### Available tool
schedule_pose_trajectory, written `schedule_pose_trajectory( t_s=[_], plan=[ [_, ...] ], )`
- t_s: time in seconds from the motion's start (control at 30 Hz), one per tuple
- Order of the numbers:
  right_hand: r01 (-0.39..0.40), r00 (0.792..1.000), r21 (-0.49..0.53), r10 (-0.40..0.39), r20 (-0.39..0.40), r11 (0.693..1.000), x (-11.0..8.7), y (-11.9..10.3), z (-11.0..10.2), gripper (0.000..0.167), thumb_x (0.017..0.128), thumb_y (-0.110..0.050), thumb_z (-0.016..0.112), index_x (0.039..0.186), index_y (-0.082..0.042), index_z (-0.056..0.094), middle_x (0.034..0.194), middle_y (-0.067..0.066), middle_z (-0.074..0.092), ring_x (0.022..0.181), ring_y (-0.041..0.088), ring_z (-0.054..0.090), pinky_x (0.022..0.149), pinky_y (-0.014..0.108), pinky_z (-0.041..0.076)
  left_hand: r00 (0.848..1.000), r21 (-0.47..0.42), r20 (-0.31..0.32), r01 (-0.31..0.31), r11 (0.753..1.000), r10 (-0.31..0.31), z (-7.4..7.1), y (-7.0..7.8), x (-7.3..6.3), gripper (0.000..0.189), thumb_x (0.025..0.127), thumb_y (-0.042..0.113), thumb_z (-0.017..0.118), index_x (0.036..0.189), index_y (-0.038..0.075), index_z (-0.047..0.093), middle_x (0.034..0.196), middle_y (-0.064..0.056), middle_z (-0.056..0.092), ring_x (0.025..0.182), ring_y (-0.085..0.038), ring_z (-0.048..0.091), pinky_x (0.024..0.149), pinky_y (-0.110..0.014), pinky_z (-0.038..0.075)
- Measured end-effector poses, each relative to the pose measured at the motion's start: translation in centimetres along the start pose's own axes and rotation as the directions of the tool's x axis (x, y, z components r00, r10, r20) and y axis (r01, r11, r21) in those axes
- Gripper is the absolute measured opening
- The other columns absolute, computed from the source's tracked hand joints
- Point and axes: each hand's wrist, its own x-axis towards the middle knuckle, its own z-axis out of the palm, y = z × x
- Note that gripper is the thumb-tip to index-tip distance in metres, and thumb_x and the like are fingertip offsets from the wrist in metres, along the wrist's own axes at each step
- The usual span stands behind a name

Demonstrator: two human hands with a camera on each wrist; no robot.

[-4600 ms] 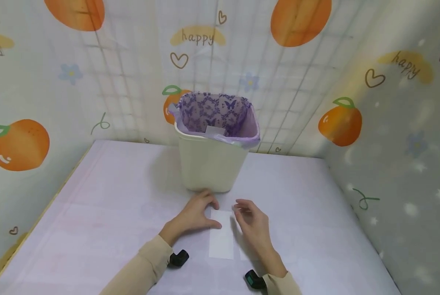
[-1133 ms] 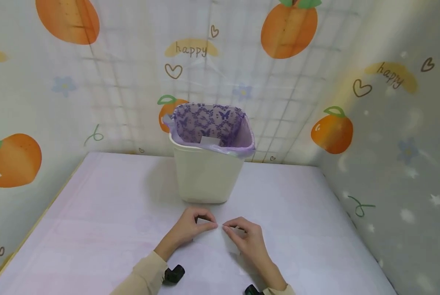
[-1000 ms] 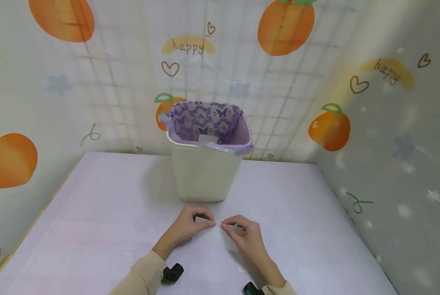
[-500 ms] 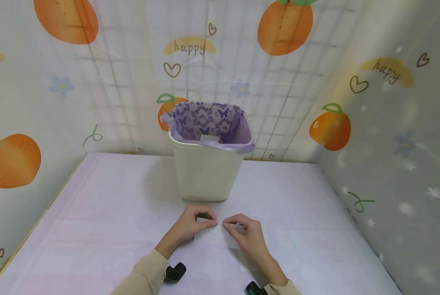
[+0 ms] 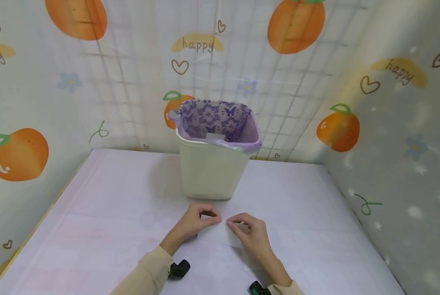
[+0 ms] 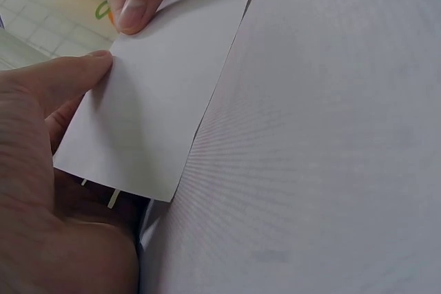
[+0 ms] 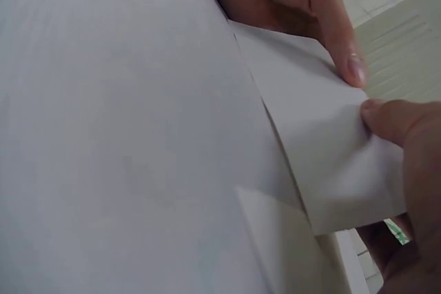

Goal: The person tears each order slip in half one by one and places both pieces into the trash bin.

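Note:
Both hands pinch one sheet of white paper (image 5: 214, 234) along its upper edge, thumbs facing me, close to the middle. My left hand (image 5: 191, 224) grips it just left of centre and my right hand (image 5: 256, 237) just right, with a small gap between the fingertips. In the left wrist view the paper (image 6: 155, 94) stands tilted, its lower edge close to or touching the table. Beneath the right hand, a second white piece of paper (image 7: 282, 239) lies flat on the table in the right wrist view. The fingers behind the held sheet are mostly hidden.
A cream waste bin (image 5: 212, 174) stands just beyond the hands, lined with a purple patterned bag (image 5: 214, 116). Inside it a whitish piece (image 5: 215, 137) shows. The pale table (image 5: 105, 213) meets printed curtains at the back and right.
Several seconds ago the paper lay flat with the hands apart at either side of it; now both hands pinch it raised and tilted. Over the last second the grip looks nearly unchanged.

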Motion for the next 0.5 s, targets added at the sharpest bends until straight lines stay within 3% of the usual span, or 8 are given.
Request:
schedule_pose_trajectory(
  t_s=[0.33,0.5],
  plan=[
    [0.014,0.999,-0.023,-0.015,-0.045,1.0,0.17,-0.37,0.07,0.017,0.087,-0.008,0.086,0.094,-0.023,0.081,0.091,-0.014,0.078,0.087,0.007,0.073,0.077,0.041,0.057,0.999,-0.006,-0.044,0.001,1.0,-0.001,0.19,0.19,0.03,0.005,0.096,0.021,0.079,0.095,0.016,0.081,0.095,0.004,0.079,0.099,-0.01,0.072,0.098,-0.032,0.051],
    [0.016,0.998,-0.021,-0.017,-0.055,1.0,0.7,-1.01,0.05,0.014,0.088,-0.008,0.085,0.095,-0.02,0.08,0.091,-0.012,0.079,0.088,0.009,0.074,0.079,0.036,0.057,0.997,-0.018,-0.074,-0.018,1.0,0.016,-0.04,0.53,0.12,0.004,0.095,0.021,0.079,0.096,0.017,0.08,0.096,0.004,0.079,0.102,-0.01,0.071,0.104,-0.034,0.048]
  ],
)
